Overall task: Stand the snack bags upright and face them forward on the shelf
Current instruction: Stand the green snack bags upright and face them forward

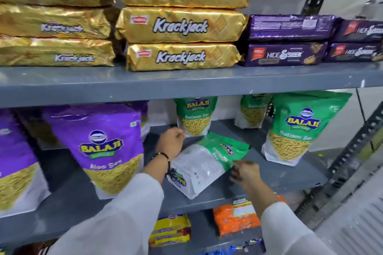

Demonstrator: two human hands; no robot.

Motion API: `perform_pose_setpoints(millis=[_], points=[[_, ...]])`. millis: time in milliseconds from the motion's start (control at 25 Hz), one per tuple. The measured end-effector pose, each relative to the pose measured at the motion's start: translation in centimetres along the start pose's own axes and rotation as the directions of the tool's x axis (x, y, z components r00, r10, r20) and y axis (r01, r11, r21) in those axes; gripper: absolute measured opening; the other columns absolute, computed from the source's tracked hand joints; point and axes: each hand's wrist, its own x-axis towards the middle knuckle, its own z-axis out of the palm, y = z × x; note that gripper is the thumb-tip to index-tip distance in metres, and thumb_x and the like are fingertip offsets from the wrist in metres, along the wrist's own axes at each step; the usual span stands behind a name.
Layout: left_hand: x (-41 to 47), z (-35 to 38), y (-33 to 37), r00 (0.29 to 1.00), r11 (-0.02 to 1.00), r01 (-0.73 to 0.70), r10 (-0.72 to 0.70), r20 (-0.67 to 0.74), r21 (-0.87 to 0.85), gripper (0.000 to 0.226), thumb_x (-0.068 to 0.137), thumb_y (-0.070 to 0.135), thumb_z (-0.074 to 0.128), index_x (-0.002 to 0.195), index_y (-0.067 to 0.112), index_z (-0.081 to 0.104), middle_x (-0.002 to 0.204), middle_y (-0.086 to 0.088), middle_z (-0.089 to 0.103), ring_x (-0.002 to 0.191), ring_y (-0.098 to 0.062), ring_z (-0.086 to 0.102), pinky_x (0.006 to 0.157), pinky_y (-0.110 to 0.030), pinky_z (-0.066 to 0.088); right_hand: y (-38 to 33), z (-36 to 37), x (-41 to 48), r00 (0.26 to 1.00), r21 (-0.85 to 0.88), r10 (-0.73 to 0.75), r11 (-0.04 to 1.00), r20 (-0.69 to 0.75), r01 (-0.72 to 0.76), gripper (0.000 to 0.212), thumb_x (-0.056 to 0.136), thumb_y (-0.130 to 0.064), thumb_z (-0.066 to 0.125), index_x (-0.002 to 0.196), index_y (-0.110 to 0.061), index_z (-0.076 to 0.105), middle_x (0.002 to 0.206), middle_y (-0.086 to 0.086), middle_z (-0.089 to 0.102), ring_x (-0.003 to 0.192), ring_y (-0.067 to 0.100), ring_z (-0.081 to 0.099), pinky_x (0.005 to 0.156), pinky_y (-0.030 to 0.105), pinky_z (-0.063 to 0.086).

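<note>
A person in loose white sleeves reaches with both hands into the middle tier of a grey metal shelf, where a green-and-white Balaji Ratlami Sev bag lies flat on its back, turned diagonally, its white base toward the front edge and its green top pointing toward the rear. The left hand, a dark beaded bracelet on its wrist, rests against the bag's upper left edge, with the fingers curled; whether they actually pinch the film cannot be told. The right hand meets the bag's lower right edge, fingers bent at the green corner, and its grip is likewise unclear through the blur. Behind the fallen bag, 2 more green bags stand upright at the back of the shelf, and a 3rd, larger green bag stands face-forward near the right front. To the left, purple Balaji Aloo Sev bags stand upright with labels facing out. On the tier above, gold Krackjack packs are stacked 3 high beside purple Hide & Seek packs. Below, yellow packets and an orange bag show.
</note>
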Motion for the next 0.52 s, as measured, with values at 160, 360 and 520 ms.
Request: perform_pose_setpoints(millis=[160,360,520], points=[[4.0,3.0,-1.1,0.924,0.923,0.159,-0.265,0.276,0.351,0.040,0.094,0.018,0.036,0.121,-0.008,0.052,0.131,-0.026,0.054,0.120,-0.037,0.051,0.097,-0.038,0.043,0.5,0.2,3.0,0.991,0.063,0.086,0.994,0.105,-0.093,0.013,0.086,-0.019,0.058,0.089,-0.010,0.049,0.076,0.012,0.056,0.064,0.027,0.056,0.059,0.041,0.053],[4.3,4.3,-1.9,0.854,0.910,0.227,-0.357,0.377,0.347,0.045,0.097,0.025,0.031,0.131,0.000,0.044,0.142,-0.017,0.044,0.130,-0.030,0.042,0.105,-0.032,0.033,0.6,0.8,5.3,0.978,0.120,0.118,0.983,0.171,-0.140,0.015,0.087,-0.013,0.055,0.102,-0.013,0.051,0.090,0.012,0.063,0.068,0.025,0.060,0.035,0.030,0.051],[1.5,4.9,-3.5,0.765,0.788,0.565,-0.391,0.511,-0.244,0.048,0.076,0.035,0.069,0.113,0.005,0.060,0.107,-0.006,0.072,0.099,-0.020,0.067,0.084,-0.027,0.054,0.4,-1.0,5.9,0.985,0.217,0.083,0.969,0.153,-0.115,0.009,0.087,-0.005,0.053,0.091,-0.013,0.052,0.079,0.011,0.059,0.062,0.024,0.055,0.037,0.028,0.051]])
